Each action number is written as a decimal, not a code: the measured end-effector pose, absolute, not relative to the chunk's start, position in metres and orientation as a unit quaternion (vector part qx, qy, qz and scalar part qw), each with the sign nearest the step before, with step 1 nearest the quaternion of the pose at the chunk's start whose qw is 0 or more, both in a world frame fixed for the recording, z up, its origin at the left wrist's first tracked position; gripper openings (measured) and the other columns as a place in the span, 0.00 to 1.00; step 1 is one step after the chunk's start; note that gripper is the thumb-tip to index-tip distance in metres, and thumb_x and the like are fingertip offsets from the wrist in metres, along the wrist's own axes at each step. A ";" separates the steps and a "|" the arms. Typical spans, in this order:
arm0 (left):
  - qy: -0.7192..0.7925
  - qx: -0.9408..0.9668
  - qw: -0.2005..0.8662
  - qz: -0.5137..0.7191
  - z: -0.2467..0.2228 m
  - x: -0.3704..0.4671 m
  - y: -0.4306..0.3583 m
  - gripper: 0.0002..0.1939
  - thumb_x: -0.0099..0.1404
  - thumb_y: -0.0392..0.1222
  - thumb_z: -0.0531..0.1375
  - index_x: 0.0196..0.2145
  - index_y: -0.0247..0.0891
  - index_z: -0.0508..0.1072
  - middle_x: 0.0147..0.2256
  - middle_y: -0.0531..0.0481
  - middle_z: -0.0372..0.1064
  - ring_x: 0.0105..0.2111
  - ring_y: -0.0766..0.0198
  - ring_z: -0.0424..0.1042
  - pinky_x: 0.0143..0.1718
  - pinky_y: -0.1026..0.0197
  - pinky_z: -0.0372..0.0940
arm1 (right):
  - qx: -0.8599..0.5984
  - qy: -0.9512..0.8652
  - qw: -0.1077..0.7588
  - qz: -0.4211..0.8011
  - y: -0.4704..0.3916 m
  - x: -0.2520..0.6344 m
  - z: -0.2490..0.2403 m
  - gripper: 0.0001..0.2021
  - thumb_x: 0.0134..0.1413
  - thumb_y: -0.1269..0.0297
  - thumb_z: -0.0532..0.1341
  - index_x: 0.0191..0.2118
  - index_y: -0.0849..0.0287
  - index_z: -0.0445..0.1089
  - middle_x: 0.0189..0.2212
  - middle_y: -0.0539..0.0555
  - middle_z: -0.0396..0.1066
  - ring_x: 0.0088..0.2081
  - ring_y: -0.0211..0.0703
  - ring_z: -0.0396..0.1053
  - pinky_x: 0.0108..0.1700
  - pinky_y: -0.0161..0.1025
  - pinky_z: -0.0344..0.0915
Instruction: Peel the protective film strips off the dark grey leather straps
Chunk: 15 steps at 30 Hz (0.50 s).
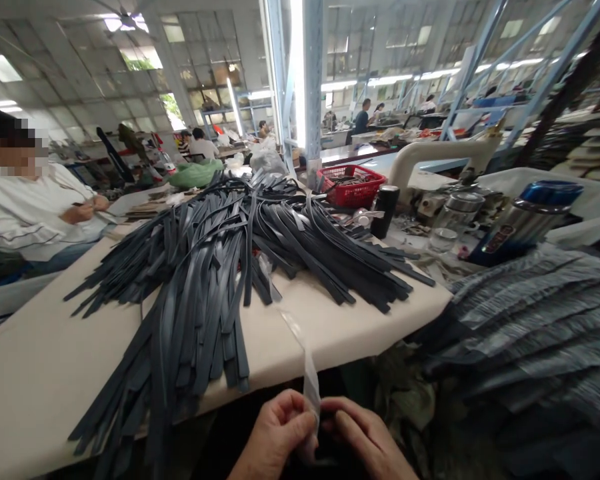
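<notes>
A thin, whitish, see-through strip point(309, 375) runs from the tabletop down over the table's near edge. My left hand point(279, 432) pinches it between thumb and fingers, just off that edge. Close beside it on the right, my right hand point(367, 437) has its fingers curled in at the strip's side. Whatever those fingertips hold is hidden against the dark background. Ahead of both hands, a large heap of dark grey flat straps point(200, 280) lies across the table, with some ends hanging over the near edge.
The cream-covered table point(30, 373) has a red basket point(353, 187), a black bottle point(385, 212), a glass jar point(455, 223) and a blue-topped flask point(527, 223) at the back right. Plastic-wrapped dark material point(540, 313) bulges at the right. A person point(45, 207) sits at the left.
</notes>
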<state>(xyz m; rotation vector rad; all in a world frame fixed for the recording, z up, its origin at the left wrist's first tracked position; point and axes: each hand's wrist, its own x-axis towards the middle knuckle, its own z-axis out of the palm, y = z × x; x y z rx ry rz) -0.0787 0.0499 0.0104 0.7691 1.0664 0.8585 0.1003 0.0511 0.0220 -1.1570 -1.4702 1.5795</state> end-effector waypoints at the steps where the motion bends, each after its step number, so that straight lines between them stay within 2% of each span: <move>1: 0.470 0.354 0.709 0.389 0.013 -0.077 0.049 0.23 0.49 0.56 0.69 0.28 0.35 0.68 0.18 0.55 0.66 0.17 0.72 0.61 0.22 0.67 0.55 | -0.422 -0.567 0.349 0.615 0.057 0.091 0.028 0.21 0.58 0.45 0.56 0.41 0.56 0.76 0.35 0.55 0.75 0.39 0.51 0.72 0.42 0.42 0.67; 5: 0.443 0.381 0.716 0.382 0.027 -0.074 0.045 0.17 0.49 0.48 0.69 0.26 0.34 0.69 0.20 0.54 0.67 0.19 0.71 0.62 0.24 0.66 0.57 | -0.409 -0.534 0.402 0.621 0.079 0.073 0.040 0.18 0.54 0.48 0.62 0.34 0.59 0.77 0.28 0.51 0.72 0.32 0.44 0.68 0.35 0.36 0.63; 9: 0.470 0.406 0.706 0.339 0.032 -0.073 0.044 0.09 0.50 0.41 0.66 0.27 0.33 0.73 0.20 0.55 0.67 0.21 0.71 0.63 0.26 0.66 0.56 | -0.458 -0.577 0.422 0.528 0.108 0.079 0.048 0.18 0.55 0.49 0.60 0.34 0.59 0.78 0.24 0.49 0.70 0.26 0.39 0.63 0.29 0.34 0.57; 15: 0.474 0.426 0.711 0.296 0.034 -0.071 0.043 0.09 0.50 0.40 0.65 0.28 0.32 0.77 0.21 0.54 0.68 0.23 0.70 0.63 0.28 0.65 0.57 | -0.481 -0.589 0.424 0.492 0.141 0.092 0.057 0.16 0.55 0.51 0.60 0.34 0.58 0.78 0.22 0.48 0.70 0.24 0.37 0.62 0.27 0.34 0.54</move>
